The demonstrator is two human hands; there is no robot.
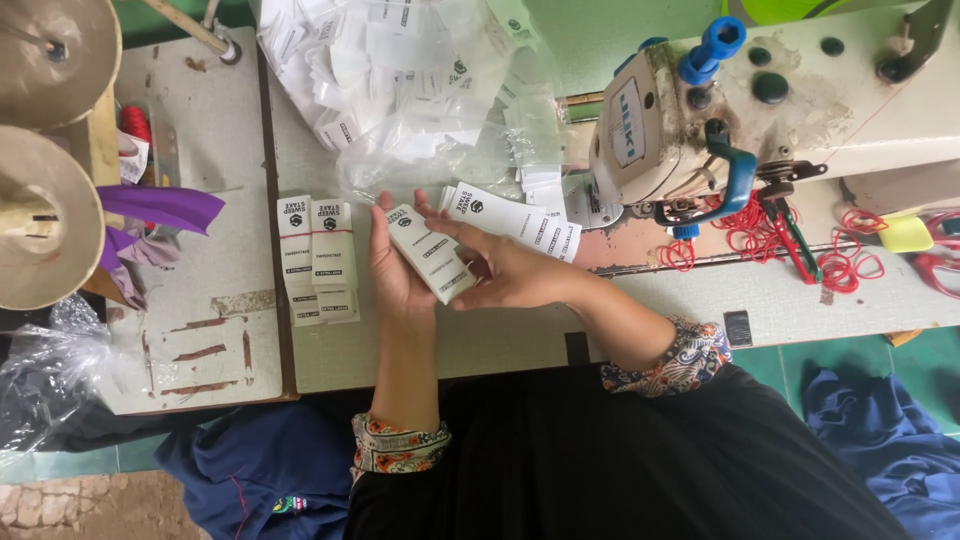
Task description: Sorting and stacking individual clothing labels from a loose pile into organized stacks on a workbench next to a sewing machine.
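My left hand (395, 270) holds a small stack of white printed fabric labels (432, 253) over the table. My right hand (515, 272) rests its fingers on the same stack from the right side. Two neat piles of the same labels (318, 258) lie side by side on the table just left of my left hand. More labels (520, 222) are fanned out on the table behind my right hand.
A clear plastic bag full of loose white labels (400, 80) sits at the back. An industrial sewing machine (780, 100) stands to the right, with red rubber bands (800, 240) beside it. Thread cones (45, 210) and purple cloth (160, 205) are at left. Blue fabric (880, 440) lies below.
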